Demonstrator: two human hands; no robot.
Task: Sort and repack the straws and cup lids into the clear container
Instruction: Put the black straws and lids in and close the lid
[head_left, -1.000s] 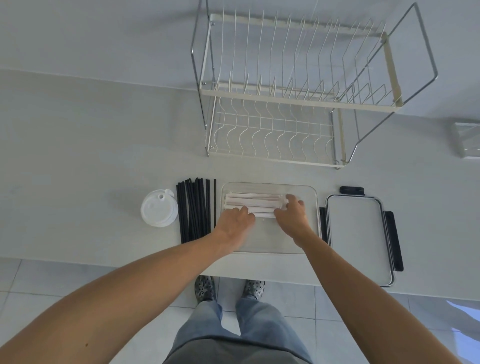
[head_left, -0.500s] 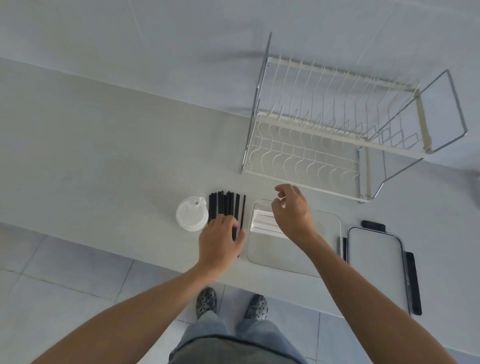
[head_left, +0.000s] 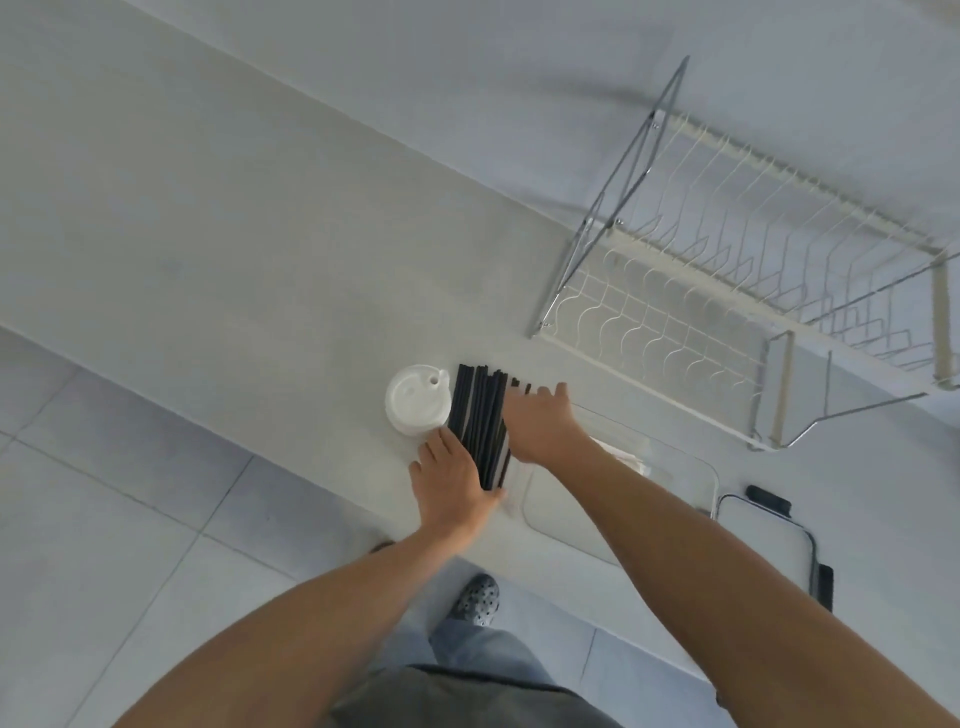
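A row of black straws (head_left: 480, 415) lies on the white counter between my two hands. My left hand (head_left: 452, 480) lies flat at their near left end, fingers together against them. On their right side rests my right hand (head_left: 540, 423), fingers stretched out over the far ends. A stack of white cup lids (head_left: 417, 399) stands just left of the straws. The clear container (head_left: 623, 509) sits to the right, with paper-wrapped white straws (head_left: 626, 453) inside, partly hidden by my right forearm.
The container's lid (head_left: 769, 545) with black clips lies flat at the far right. A wire dish rack (head_left: 753, 312) stands at the back right of the counter. The counter's front edge runs just below my left hand, over a tiled floor.
Both hands have left the wrapped straws in the container and moved left onto the black straws, one on each side. The view has swung left and tilted.
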